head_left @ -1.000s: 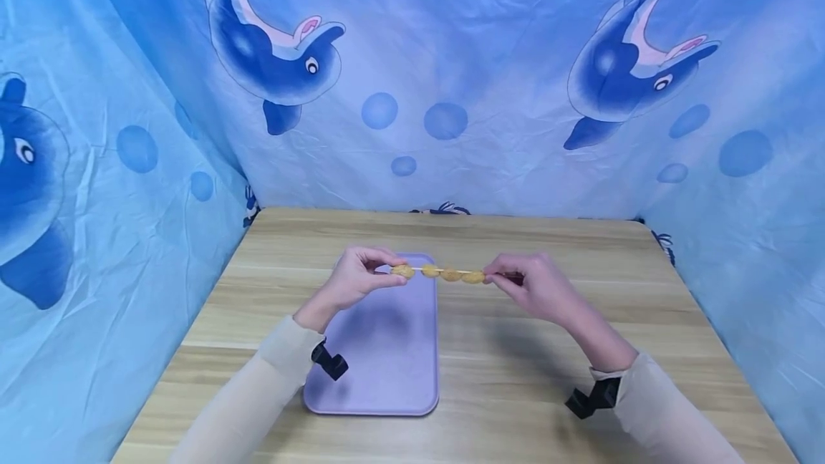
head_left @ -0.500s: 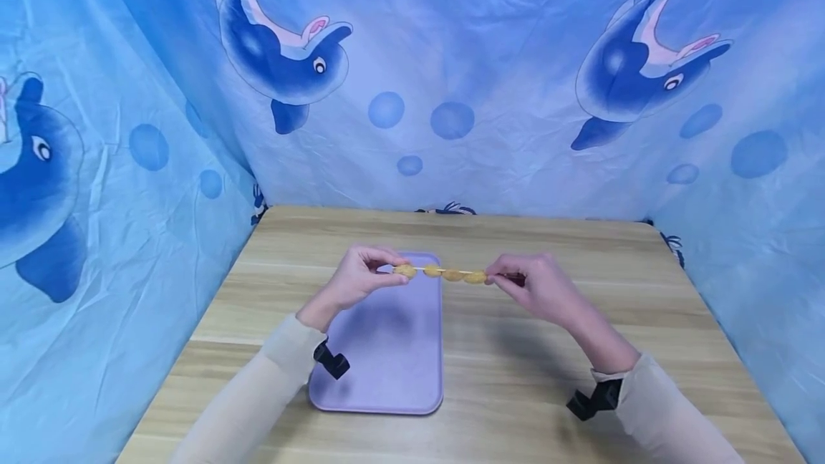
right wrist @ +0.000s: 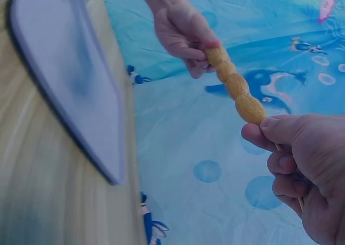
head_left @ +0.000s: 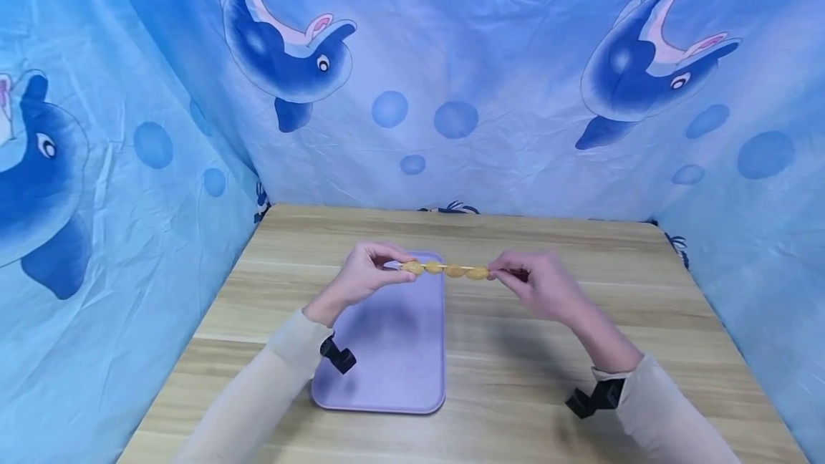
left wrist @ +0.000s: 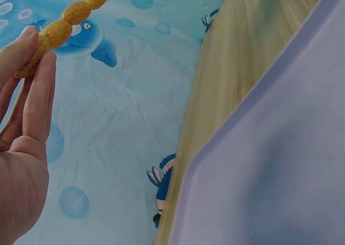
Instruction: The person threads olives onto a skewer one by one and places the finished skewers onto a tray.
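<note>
A thin wooden skewer (right wrist: 301, 203) carries several golden-brown, rough-skinned oval pieces (head_left: 455, 271) in a row; their exact kind is unclear. It is held level above the table, partly over the purple tray (head_left: 387, 378). My left hand (head_left: 369, 274) pinches the leftmost piece (left wrist: 33, 59) between thumb and fingers. At the other end, my right hand (head_left: 541, 285) grips the bare stick just beside the last piece (right wrist: 250, 110), other fingers curled around it. In the right wrist view the pieces touch in a chain.
The wooden table (head_left: 548, 392) extends around the tray, with blue dolphin-print cloth (head_left: 515, 92) behind it and at both sides. Black wrist cameras (head_left: 338, 355) sit on both sleeves.
My left hand has slid the leftmost piece rightward along the skewer, closing the gap to its neighbour. My right hand keeps its grip. The head view has shifted slightly.
</note>
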`<state>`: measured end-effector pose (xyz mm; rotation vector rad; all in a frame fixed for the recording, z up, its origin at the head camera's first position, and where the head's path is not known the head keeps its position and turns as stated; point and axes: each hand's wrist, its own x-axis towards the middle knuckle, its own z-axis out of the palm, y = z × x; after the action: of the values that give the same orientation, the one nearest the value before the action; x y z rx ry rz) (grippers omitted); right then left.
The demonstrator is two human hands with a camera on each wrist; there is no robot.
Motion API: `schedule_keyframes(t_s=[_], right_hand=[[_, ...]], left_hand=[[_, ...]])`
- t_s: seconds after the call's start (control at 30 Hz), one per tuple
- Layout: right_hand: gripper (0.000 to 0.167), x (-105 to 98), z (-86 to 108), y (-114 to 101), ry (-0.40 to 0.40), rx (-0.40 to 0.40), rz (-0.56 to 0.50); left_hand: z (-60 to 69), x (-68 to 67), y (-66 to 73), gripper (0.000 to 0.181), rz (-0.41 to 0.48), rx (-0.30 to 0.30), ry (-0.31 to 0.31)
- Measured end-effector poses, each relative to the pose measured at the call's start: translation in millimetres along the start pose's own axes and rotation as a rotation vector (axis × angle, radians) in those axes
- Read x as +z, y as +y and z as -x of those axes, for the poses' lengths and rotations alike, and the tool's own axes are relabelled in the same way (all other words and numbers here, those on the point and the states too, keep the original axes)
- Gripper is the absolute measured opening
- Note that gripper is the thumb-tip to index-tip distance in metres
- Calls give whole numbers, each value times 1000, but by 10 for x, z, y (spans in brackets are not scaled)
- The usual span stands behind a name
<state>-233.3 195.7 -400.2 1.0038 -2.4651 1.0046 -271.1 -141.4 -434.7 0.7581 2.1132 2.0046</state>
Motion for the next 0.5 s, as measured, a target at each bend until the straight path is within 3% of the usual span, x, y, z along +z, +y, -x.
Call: schedule_keyframes(t_s=[0.5], right_hand=[[14, 6, 22, 26, 13, -34, 10]], left_hand=[[-25, 29, -10, 35, 37, 22, 1]])
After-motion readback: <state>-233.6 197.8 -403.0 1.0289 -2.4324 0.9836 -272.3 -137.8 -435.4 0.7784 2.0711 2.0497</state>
